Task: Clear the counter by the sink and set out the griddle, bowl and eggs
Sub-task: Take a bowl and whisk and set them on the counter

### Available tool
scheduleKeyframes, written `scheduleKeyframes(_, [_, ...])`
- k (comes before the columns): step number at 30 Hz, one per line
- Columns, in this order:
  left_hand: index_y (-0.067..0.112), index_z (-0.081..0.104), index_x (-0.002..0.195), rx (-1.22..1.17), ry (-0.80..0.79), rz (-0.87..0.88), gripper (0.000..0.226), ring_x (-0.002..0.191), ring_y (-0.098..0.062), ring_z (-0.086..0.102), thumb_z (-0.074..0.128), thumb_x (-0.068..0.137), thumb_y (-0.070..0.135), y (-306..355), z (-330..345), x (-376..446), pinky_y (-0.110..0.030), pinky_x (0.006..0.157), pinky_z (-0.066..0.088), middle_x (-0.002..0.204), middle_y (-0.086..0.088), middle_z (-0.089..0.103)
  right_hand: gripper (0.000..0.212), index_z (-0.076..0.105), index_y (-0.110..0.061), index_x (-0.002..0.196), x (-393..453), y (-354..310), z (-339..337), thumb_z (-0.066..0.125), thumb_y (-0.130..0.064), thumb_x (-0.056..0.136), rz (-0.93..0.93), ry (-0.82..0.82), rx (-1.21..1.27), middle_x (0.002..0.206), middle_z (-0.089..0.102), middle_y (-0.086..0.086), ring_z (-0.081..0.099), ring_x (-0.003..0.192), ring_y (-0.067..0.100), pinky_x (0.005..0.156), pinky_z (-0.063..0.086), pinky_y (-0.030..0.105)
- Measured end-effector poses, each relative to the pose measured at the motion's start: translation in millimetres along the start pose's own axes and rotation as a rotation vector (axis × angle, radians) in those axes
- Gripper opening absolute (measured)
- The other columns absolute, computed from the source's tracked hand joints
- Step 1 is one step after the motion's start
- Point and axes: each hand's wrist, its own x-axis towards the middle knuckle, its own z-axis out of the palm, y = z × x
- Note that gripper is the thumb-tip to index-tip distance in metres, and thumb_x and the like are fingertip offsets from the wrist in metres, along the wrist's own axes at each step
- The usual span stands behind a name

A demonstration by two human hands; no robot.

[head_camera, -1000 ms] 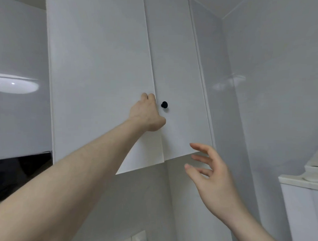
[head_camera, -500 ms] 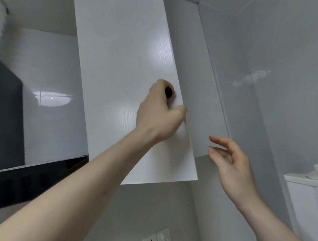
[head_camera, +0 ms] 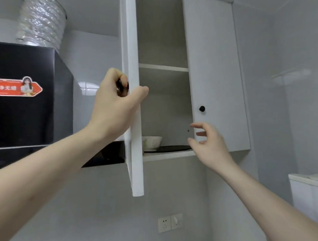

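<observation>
White cupboard doors hang high on the wall; the left door (head_camera: 134,103) stands swung out edge-on, the left hand (head_camera: 114,105) curled round its dark knob (head_camera: 120,85). On the bottom shelf (head_camera: 166,155) sit a pale bowl (head_camera: 151,142) and, just right of it, a flat dark griddle (head_camera: 171,148). The right hand (head_camera: 208,145), fingers loosely spread and holding nothing, hovers by the griddle's right edge, below the closed right door (head_camera: 216,82).
</observation>
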Motion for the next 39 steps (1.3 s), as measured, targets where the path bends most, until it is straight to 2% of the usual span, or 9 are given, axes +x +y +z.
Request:
scheduleKeyframes(3, [0.008,0.043,0.091,0.202,-0.011,0.015,0.036,0.063,-0.019,0.044,0.072,0.087,0.028,8.0,-17.4,-5.9,-0.034,0.062,0.041,0.076,-0.002,0.048,0.041,0.055,-0.031,0.129,28.7,3.0,10.1,0.064,-0.023,0.090,0.000,-0.031,-0.109,0.132,0.049,-0.011,0.056,0.113,0.011,0.097,0.048,0.032])
scheduleKeyframes(6, [0.014,0.045,0.104,0.451,-0.060,0.072,0.038,0.083,-0.017,0.059,0.073,0.084,0.032,20.2,-24.6,-8.8,-0.040,0.078,0.052,0.102,-0.001,0.059,0.048,0.051,-0.027,0.135,60.0,7.4,18.1,0.063,-0.021,0.089,-0.018,-0.060,-0.271,0.140,0.043,-0.004,0.049,0.125,0.019,0.093,0.043,0.033])
scheduleKeyframes(10, [0.015,0.037,0.126,0.696,-0.030,0.270,0.061,0.119,-0.024,0.046,0.067,0.075,0.033,37.4,-25.1,12.2,-0.039,0.095,0.044,0.131,-0.003,0.039,0.060,0.046,-0.020,0.141,105.9,10.1,23.8,0.067,-0.017,0.086,-0.028,-0.042,-0.468,0.144,0.038,0.005,0.039,0.133,0.030,0.092,0.046,0.037])
scheduleKeyframes(13, [0.008,0.041,0.134,0.840,0.037,0.529,0.071,0.127,-0.033,0.038,0.061,0.068,0.024,55.1,-12.0,39.1,-0.036,0.105,0.034,0.141,-0.011,0.037,0.070,0.041,-0.018,0.145,136.9,21.5,26.6,0.072,-0.017,0.083,-0.013,-0.028,-0.623,0.145,0.035,0.007,0.039,0.130,0.033,0.098,0.047,0.040])
scheduleKeyframes(19, [0.015,0.053,0.116,1.123,-0.148,0.712,0.047,0.121,-0.031,0.046,0.064,0.072,0.027,53.2,42.3,59.1,-0.033,0.108,0.028,0.125,-0.004,0.052,0.077,0.036,-0.018,0.139,175.7,54.7,37.3,0.080,-0.015,0.076,0.038,0.000,-0.820,0.137,0.036,0.010,0.044,0.120,0.033,0.092,0.046,0.040])
scheduleKeyframes(23, [0.020,0.053,0.112,1.228,-0.239,0.642,0.037,0.112,-0.028,0.050,0.058,0.079,0.036,44.9,58.9,65.7,-0.036,0.104,0.036,0.115,0.000,0.054,0.092,0.025,-0.024,0.142,185.3,73.4,38.5,0.084,-0.016,0.072,0.079,0.017,-0.835,0.135,0.033,0.009,0.047,0.116,0.034,0.086,0.050,0.040])
scheduleKeyframes(28, [0.021,0.051,0.113,1.233,-0.285,0.480,0.038,0.114,-0.027,0.047,0.058,0.081,0.041,31.9,59.7,64.8,-0.039,0.101,0.038,0.118,-0.001,0.053,0.118,0.002,-0.022,0.155,181.4,78.7,43.8,0.085,-0.022,0.071,0.031,0.054,-0.897,0.149,0.019,0.010,0.045,0.113,0.036,0.076,0.054,0.033])
scheduleKeyframes(34, [0.019,0.052,0.118,1.275,-0.323,0.446,0.041,0.118,-0.029,0.048,0.057,0.083,0.041,24.0,60.9,60.3,-0.041,0.104,0.038,0.122,-0.003,0.054,0.118,0.003,-0.020,0.155,168.5,61.9,15.3,0.080,-0.007,0.066,0.046,0.066,-0.808,0.151,0.017,0.009,0.047,0.112,0.036,0.079,0.052,0.036])
scheduleKeyframes(39, [0.019,0.054,0.116,1.245,-0.305,0.438,0.040,0.118,-0.032,0.049,0.059,0.082,0.040,25.0,62.0,62.7,-0.043,0.102,0.040,0.121,-0.006,0.056,0.110,0.002,-0.020,0.156,152.1,41.3,-30.1,0.076,-0.010,0.074,0.096,0.103,-0.748,0.150,0.022,0.007,0.051,0.115,0.039,0.082,0.044,0.040])
